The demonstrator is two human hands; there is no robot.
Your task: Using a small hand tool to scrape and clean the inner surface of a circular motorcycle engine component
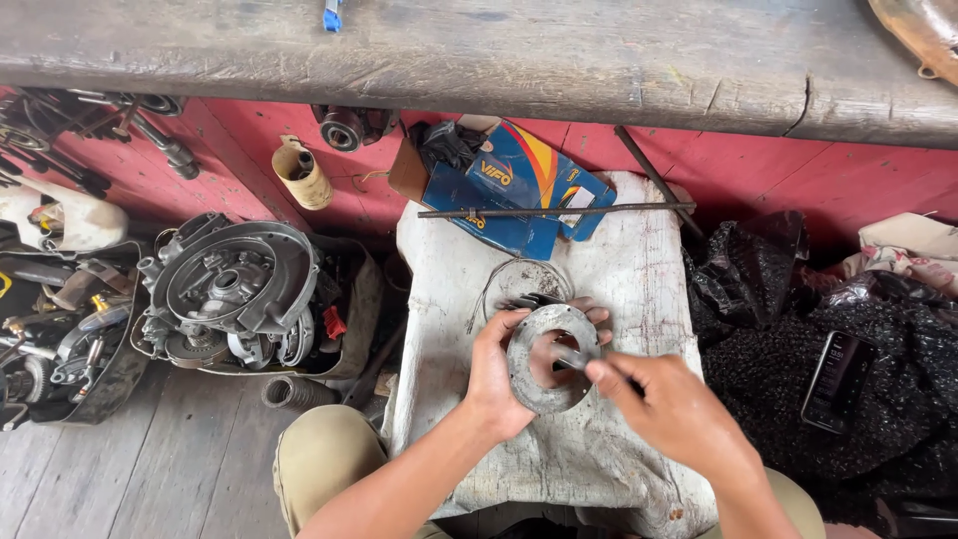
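A long weathered wooden beam (559, 60) runs across the top, above a red wall. Below it stands a small tabletop (639, 289) draped in stained white cloth, with a blue cardboard box (514, 190) and a thin metal rod (554, 211) lying at its far end. To the left, on the plank floor, sits a grey engine casing (235, 284) among loose parts; to the right, a black plastic bag (798, 339) carries a phone (836, 381). Over the tabletop's middle, the left hand (494, 384) is closed around the edge of a flat grey metal ring plate (551, 359), holding it tilted up. The right hand (664, 404) pinches a small dark tool (571, 361) whose tip sits in the plate's central hole.
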